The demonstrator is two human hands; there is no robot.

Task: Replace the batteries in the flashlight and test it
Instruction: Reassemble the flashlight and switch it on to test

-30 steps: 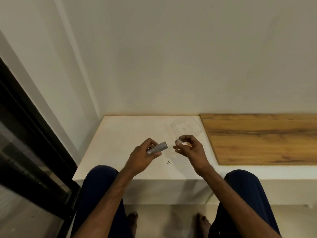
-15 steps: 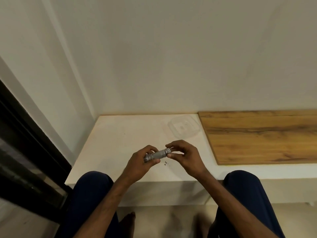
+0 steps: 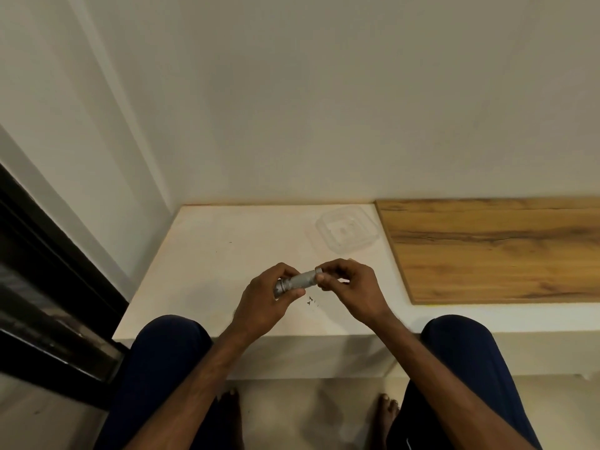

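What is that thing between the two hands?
A small grey flashlight, seen in the head view. The left hand grips one end and the right hand pinches the other end, over the white table.

A single wide-angle camera sits at the person's head and looks forward and steeply down over the lap. The left knee [image 3: 168,345] and right knee [image 3: 461,345] fill the near bottom corners, with the floor [image 3: 308,410] between them. The white ledge [image 3: 227,254] crosses the middle, close in. The left hand [image 3: 263,306] and right hand [image 3: 354,289] meet on the flashlight [image 3: 300,280] just below frame centre. The far wall [image 3: 324,108] takes the upper half. A dark frame [image 3: 48,287] runs along the left edge, and a wood panel [image 3: 487,248] lies to the right.
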